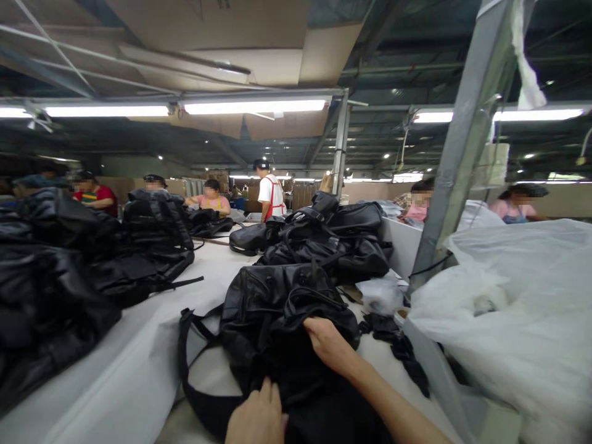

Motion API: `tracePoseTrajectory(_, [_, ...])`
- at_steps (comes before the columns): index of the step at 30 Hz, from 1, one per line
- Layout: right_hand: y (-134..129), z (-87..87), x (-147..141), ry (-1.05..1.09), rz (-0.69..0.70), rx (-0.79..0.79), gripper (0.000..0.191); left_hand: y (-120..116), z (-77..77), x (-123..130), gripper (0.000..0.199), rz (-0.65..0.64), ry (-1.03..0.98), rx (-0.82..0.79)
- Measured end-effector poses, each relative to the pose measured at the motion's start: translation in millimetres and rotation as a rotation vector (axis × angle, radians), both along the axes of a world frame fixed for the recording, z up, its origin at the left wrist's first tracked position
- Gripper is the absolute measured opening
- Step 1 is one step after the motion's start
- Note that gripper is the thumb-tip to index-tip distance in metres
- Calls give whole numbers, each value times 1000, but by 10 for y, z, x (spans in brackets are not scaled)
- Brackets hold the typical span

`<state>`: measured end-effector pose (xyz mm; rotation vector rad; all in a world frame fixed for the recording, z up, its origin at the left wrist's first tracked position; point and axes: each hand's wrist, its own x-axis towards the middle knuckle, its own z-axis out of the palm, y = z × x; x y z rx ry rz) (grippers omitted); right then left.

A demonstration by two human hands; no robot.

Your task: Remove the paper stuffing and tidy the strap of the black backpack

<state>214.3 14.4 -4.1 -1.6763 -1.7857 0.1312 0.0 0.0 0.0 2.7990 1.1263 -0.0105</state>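
Backpack [247, 296] lies unclosed on the table [208, 370], right hand [330, 348] pinching its rim, left hand [259, 416] bent against it, grip unclear.

Left hand [258, 414] low, back upward; right hand [327, 345] farther forward, forearm [393, 394] aslant.

Wearer's own: 1 left hand [256, 416], 1 right hand [324, 342]
Black backpack [259, 290] under them: 1
Heaps of black bags: 2, 1 left heap [60, 271] and 1 middle heap [333, 246]; bags in each overlap too much to count
Standing person [274, 198] in a red apron: 1
Other people [215, 202]: at least 6, partly hidden
Large white plastic bag [522, 314]: 1
Slanted thick metal post [451, 154]: 1
Thinner metal post [341, 139]: 1
Lit ceiling tubes [254, 106]: at least 4
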Motion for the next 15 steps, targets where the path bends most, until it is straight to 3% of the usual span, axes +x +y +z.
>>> tracePoseTrajectory(3, [65, 29, 33, 46, 2, -32, 28, 61, 292, 356, 37, -72, -161, -118])
tracePoseTrajectory(5, [128, 90, 99, 88, 25, -89, 29, 237, 314, 556, 35, -96, -285, -235])
tracePoseTrajectory(10, [321, 147, 264, 202, 84, -282, 33, 825, -78, 631, 45, -119, -573, -507])
tracePoseTrajectory(13, [338, -17, 251, 190, 107, -293, 34, 980, -316, 546, 47, -68, -797, -679])
tracePoseTrajectory(15, [265, -172, 203, 137, 101, -270, 33, 985, -396, 517, 47, 18, -940, -777])
